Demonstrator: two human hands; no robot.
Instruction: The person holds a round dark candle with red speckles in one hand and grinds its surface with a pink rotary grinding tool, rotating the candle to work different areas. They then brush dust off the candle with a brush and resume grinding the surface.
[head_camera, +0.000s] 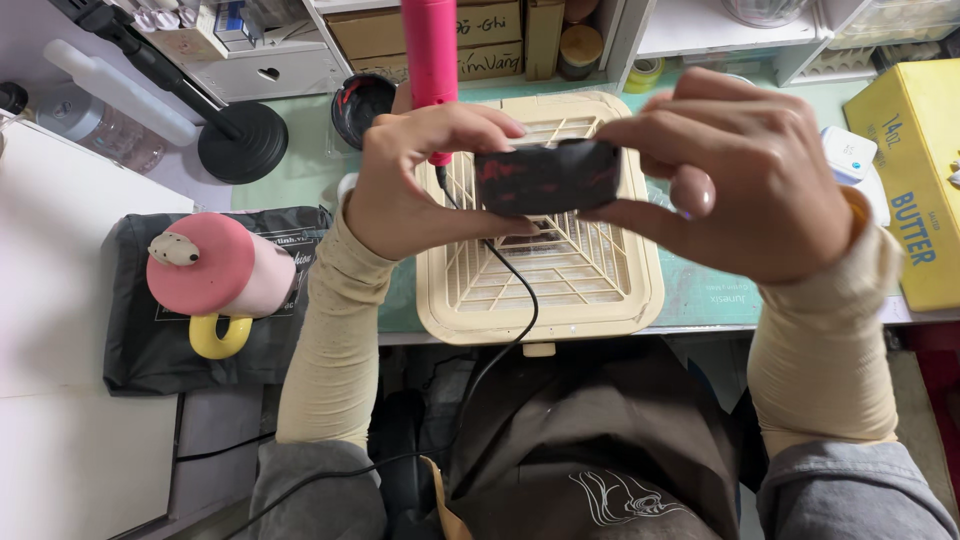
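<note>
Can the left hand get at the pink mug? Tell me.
Probably yes, once it lets go: the left hand shares a dark block with the right hand, and nothing stands between it and the mug.

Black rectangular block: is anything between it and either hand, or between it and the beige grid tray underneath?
Nothing visible. Both the left hand and right hand grip the black block directly by its ends. Below it, the beige grid tray lies open, crossed only by a thin black cord.

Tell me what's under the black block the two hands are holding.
Under the black block lies a beige slatted tray on the green mat, with a black cord crossing it. The block and the fingers of the left hand and right hand cover the tray's middle.
</note>
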